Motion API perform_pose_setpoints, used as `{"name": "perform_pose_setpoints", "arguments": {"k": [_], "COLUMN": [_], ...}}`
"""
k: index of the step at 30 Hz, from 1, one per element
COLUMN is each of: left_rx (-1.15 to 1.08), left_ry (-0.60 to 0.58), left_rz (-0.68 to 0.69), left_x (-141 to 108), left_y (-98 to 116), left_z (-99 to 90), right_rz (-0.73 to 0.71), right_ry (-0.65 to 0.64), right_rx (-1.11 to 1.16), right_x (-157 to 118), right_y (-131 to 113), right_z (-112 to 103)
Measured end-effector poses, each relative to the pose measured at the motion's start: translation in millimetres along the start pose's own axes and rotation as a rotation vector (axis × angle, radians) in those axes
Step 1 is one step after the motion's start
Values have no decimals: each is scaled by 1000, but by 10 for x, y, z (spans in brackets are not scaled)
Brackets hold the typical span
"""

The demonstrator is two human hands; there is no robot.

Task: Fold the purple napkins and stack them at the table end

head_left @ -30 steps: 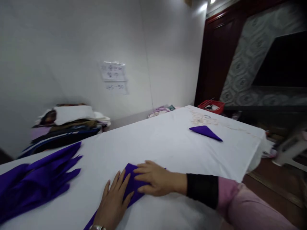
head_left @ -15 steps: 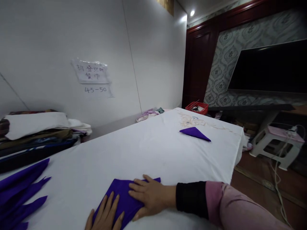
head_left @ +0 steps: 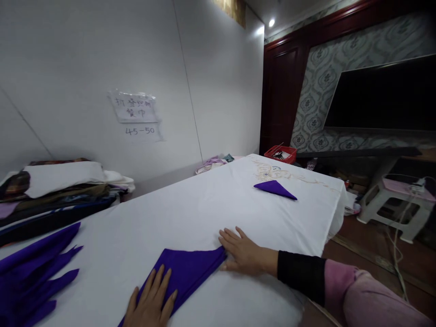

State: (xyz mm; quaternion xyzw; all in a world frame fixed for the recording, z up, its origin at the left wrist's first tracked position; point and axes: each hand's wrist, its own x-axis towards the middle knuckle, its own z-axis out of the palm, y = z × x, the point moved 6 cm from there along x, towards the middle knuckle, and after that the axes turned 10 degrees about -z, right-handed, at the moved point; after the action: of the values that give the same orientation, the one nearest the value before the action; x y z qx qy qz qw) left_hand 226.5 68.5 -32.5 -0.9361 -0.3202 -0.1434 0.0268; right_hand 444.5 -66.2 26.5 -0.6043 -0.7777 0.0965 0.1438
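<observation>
A purple cloth napkin (head_left: 190, 270), folded over on itself, lies on the white tablecloth (head_left: 190, 213) in front of me. My left hand (head_left: 151, 297) rests flat on its near left part, fingers spread. At the napkin's right corner, my right hand (head_left: 241, 252) lies with fingers stretched out, touching the tip and the tablecloth. Farther back on the table sits a second purple napkin (head_left: 275, 189), folded into a flat triangle. Several more purple napkins (head_left: 37, 277) are heaped at the left edge, partly cut off by the frame.
Folded clothes (head_left: 64, 186) are stacked beyond the table's left side. A red basket (head_left: 289, 155) stands past the far end. To the right are a stool (head_left: 391, 200) with a power strip and a cable on the floor. A wall with a paper sign (head_left: 139, 113) borders the far side.
My right hand has slid right and away from me, from the napkin's middle to its right corner. My left hand stays on the cloth. The view has shifted slightly.
</observation>
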Motion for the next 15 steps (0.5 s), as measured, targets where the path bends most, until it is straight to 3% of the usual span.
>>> {"name": "perform_pose_setpoints", "arguments": {"k": [4,8,12,15], "left_rx": [102,152,93,45], "left_ry": [20,-124,-120,-92], "left_rz": [-120,-173,-132,-122], "left_x": [7,16,25,22], "left_y": [-103,-114,-132,-204], "left_z": [58,95,122,197], "right_rz": [-154,-265,-269,-292], "right_ry": [60,16,-119,-115], "right_rx": [-67,-110,-59,2], "right_x": [308,678,805,701], "right_y": [-453,-799,-756,-661], "right_z": [-155,100,460,499]}}
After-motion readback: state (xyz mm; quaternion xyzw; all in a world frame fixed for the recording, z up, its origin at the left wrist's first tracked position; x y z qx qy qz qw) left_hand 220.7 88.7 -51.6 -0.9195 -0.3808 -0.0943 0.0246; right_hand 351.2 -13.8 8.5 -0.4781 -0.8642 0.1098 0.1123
